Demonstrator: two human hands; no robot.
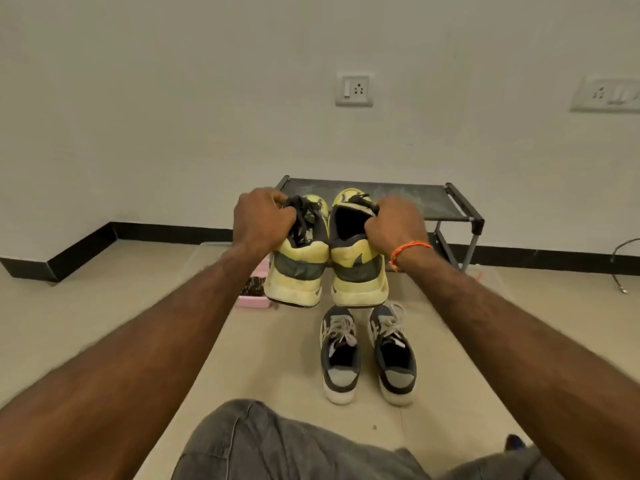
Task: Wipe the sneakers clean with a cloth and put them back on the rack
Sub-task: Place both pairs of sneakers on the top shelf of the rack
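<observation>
- Two hands are busy, each lifting one shoe: the left hand has its fingers curled round the laces and collar of the left yellow sneaker.
- The right hand, an orange thread band on its wrist, grips the collar edge of the right yellow sneaker in the same way.
- Both yellow sneakers hang side by side in the air, heels toward the camera and toes toward the wall, just in front of the shoe rack.
- The rack's dusty top shelf carries no shoes where it shows; its lower level is mostly hidden behind the hands and sneakers.
- Below the lifted pair, a pair of grey sneakers stands on the floor, heels toward the person.
- To the left on the floor lies a pink object with something dark and patterned on it; I cannot tell whether this is the cloth.
- Judgement on progress: neither hand carries a cloth, so the yellow pair looks either done and headed for the rack, or freshly taken off it. Their soles look grubby, which leaves this open.
- Left to do in any case: the grey pair is not yet on the rack.
</observation>
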